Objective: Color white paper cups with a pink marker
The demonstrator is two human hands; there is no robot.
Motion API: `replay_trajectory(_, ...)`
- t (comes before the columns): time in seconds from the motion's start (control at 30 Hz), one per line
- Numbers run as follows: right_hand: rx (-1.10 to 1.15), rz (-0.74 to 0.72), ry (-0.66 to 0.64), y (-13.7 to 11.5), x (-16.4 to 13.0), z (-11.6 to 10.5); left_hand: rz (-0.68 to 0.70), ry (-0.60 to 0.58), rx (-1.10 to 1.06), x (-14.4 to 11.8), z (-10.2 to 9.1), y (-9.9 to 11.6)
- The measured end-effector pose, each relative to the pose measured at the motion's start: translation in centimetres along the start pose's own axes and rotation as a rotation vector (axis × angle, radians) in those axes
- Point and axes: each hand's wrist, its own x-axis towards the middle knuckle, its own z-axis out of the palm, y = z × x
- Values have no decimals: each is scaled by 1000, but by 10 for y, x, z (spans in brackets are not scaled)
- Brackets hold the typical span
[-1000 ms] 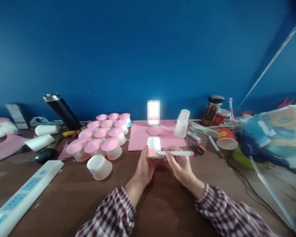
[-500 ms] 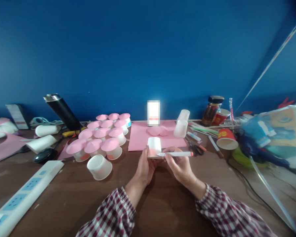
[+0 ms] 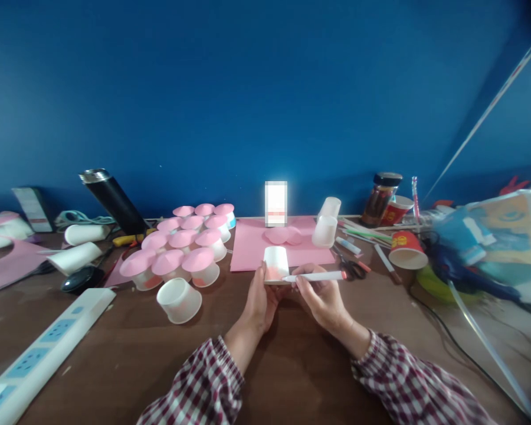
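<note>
At the middle of the brown surface (image 3: 115, 354), the left hand (image 3: 259, 298) has its fingers clamped on an upturned white cup (image 3: 277, 264) while the right hand (image 3: 323, 298) pinches a white marker (image 3: 314, 276), tip touching the cup's lower edge at 3 o'clock, with pink-topped cups (image 3: 183, 251) at 9 o'clock.

Desk (image 3: 292, 366) looks like dark brown wood with a smooth, slightly shiny finish. The little cup (image 3: 276, 264) is matt white paper, same as the pink sheet (image 3: 252, 248) behind it. Marker (image 3: 316, 276) is smooth white plastic, flask (image 3: 114, 200) glossy black with a metal cap.
</note>
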Motion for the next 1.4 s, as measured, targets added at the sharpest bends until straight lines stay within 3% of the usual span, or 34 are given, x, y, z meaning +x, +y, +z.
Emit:
replay_trajectory(0.23,-4,-13,6,3,0,0,-2,-8,1,1,-1,-1)
replay_trajectory(0.47,53,6,119,-1,2,0,-3,7,4,2,-4,-1)
replay_trajectory(1.4,-19,-18,51,1,1,-1,-12,-32,25,2,-6,-4)
